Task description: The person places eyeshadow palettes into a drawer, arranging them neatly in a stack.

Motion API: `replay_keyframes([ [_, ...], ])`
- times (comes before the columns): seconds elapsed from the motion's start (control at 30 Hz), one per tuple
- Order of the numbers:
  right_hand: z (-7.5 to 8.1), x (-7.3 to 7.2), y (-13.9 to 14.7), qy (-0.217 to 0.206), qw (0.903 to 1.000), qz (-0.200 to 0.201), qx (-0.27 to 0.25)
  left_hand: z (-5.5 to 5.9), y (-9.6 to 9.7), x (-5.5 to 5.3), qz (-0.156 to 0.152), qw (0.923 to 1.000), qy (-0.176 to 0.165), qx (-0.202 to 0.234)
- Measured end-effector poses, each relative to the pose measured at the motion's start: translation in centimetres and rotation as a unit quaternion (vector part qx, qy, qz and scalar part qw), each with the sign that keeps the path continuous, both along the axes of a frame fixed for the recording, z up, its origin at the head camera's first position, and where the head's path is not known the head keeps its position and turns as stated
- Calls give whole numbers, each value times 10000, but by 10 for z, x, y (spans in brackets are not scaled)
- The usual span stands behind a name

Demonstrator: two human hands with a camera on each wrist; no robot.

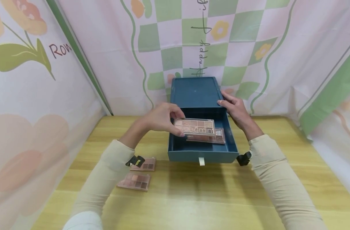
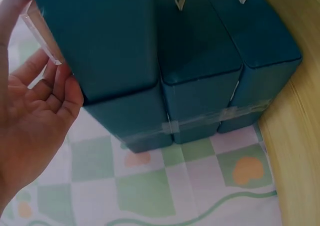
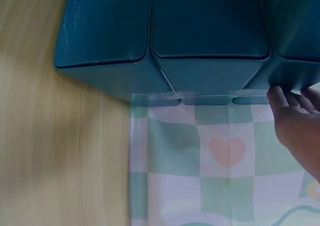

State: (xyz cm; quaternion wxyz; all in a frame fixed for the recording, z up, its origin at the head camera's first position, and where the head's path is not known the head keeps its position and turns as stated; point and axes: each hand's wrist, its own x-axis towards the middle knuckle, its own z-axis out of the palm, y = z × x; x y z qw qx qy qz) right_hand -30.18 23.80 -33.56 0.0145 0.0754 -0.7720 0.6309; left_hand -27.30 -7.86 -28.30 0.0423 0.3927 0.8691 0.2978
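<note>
My left hand [image 1: 164, 118] pinches an eyeshadow palette [image 1: 195, 124] with a clear, lettered lid, thumb in front and fingers behind. It is tilted over the pulled-out top drawer [image 1: 183, 156] of a dark blue drawer unit [image 1: 195, 91]. Another eyeshadow palette [image 1: 220, 136] lies in that drawer, partly covered by the held one. In the left wrist view, only an edge of the held palette [image 2: 44, 33] shows beside the drawer. My right hand [image 1: 235, 108] rests against the unit's upper right side, its thumb at the top front edge and its fingers fairly straight.
Two pinkish eyeshadow palettes [image 1: 144, 164] lie on the wooden table [image 1: 203, 198] left of the drawer, partly behind the left wrist. Lower drawers [image 2: 197, 35] with white pull loops sit under the open one. A checkered curtain [image 1: 192, 41] hangs behind the unit.
</note>
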Motion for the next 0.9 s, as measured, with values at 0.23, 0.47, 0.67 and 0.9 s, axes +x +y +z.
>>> replay_keyframes([
  [0.23,0,2,0,38,10000,-26,-69,-2,20,0,-178,9986,212,-447],
  [0.47,0,2,0,44,10000,-20,-54,-5,31,0,-100,9971,242,-717],
  [0.67,0,1,-1,89,9999,-20,-64,-8,37,-2,-85,9952,283,-928],
  [0.9,-1,1,-1,84,9999,-21,-89,-10,44,0,-129,9931,410,-1090],
])
